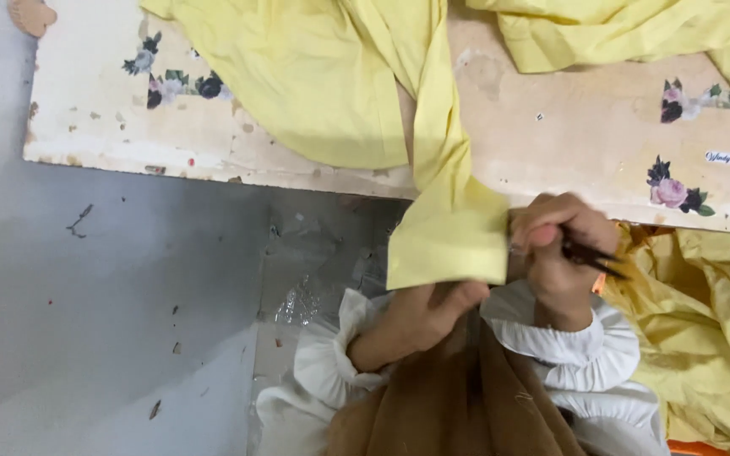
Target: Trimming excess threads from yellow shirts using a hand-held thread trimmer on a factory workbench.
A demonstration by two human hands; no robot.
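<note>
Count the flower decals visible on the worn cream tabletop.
4: two floral decals at the tabletop's upper left, one at upper right, one lower right. The draped yellow fabric may hide more.

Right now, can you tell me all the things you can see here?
Yellow cloth: several pieces, pale yellow, draped over the table, one folded end hanging off its front edge; more heaped at lower right.
Table: one, cream top with worn patches, across the upper part of the view.
Flower stickers: several, pink and dark, on the tabletop.
Floor: grey, left side below the table.
Small dark tool: one, thin and black, in the right hand.
Brown garment: one, on the lap at bottom centre.
White sleeves: two, ruffled cuffs, at both wrists.
Left hand: under the hanging yellow end.
Right hand: beside that end, gripping the tool.
</note>
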